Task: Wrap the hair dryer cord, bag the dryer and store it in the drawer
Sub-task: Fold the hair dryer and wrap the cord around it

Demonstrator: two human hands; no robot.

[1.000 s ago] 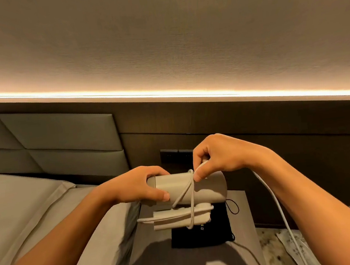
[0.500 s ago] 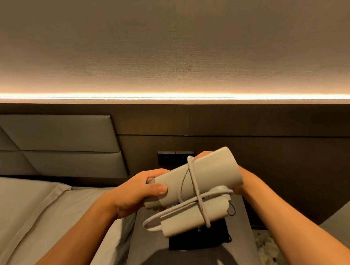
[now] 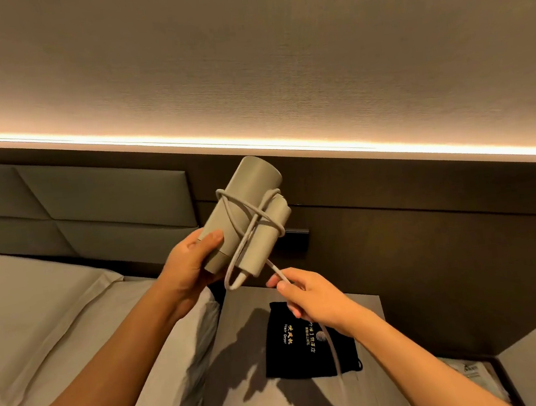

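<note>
A person's two bare forearms reached up from the bottom of the view, at the side of a bed. The left hand (image 3: 191, 266) was closed around the lower end of a pale grey hair dryer (image 3: 244, 212), thumb laid across its front and fingers curled behind. The dryer was held in the air, tilted with its barrel pointing up and to the right, its folded handle lying against the barrel. A grey cord (image 3: 251, 218) crossed over barrel and handle in several turns, forming an X near the middle, and a short loop of it hung below the dryer's lower end.

The right hand (image 3: 306, 294) was lower and to the right, just apart from the dryer, pinching the free run of cord between thumb and fingertips. From that hand the cord dropped down out of sight past the wrist.

Below both hands stood a bedside tabletop (image 3: 367, 311) with a grey surface. A flat black drawstring bag (image 3: 295, 348) with gold lettering lay on it, well below the dryer. White bedding (image 3: 39, 309) filled the left side. Behind it was a padded headboard (image 3: 94, 201), and a warm strip light (image 3: 287, 143) ran along the dark wall panel above it.
</note>
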